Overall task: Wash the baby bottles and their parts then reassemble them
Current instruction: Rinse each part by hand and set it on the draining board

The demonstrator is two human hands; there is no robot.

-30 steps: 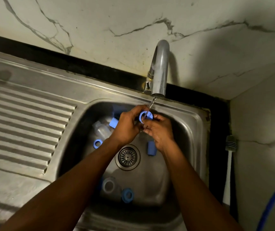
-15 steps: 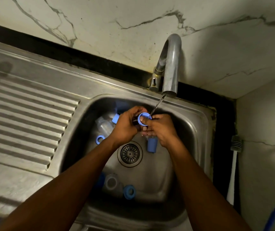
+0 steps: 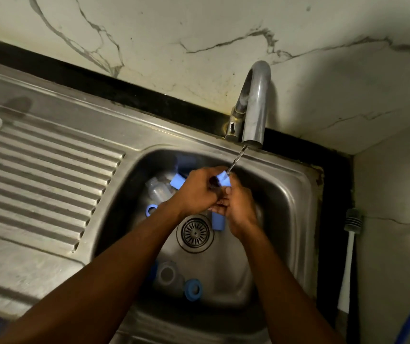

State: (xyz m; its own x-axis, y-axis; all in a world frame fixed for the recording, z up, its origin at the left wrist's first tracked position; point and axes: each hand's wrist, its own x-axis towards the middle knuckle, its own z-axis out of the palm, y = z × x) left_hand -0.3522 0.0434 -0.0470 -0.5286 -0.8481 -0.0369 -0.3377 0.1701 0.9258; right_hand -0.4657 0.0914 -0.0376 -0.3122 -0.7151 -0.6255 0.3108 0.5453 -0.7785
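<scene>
Left hand (image 3: pixel 197 191) and right hand (image 3: pixel 240 208) meet over the sink (image 3: pixel 307 194), fingers curled, together pinching one blue screw ring (image 3: pixel 223 179) in the thin stream from the tap (image 3: pixel 256 103). Lying in the basin:
- clear bottle (image 3: pixel 159 191)
- loose blue ring (image 3: pixel 151 209)
- blue cap (image 3: pixel 218 221) beside the drain (image 3: pixel 195 233)
- second bottle (image 3: pixel 167 274) with near-side ring (image 3: pixel 193 289) just beside it

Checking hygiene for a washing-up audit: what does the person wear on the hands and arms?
Nothing is worn. The left hand and right hand are bare, without gloves, and no sleeves show on either arm up to the picture's edge. No watch, bracelet or ring shows, though dim light and blur could hide a thin one.
</scene>
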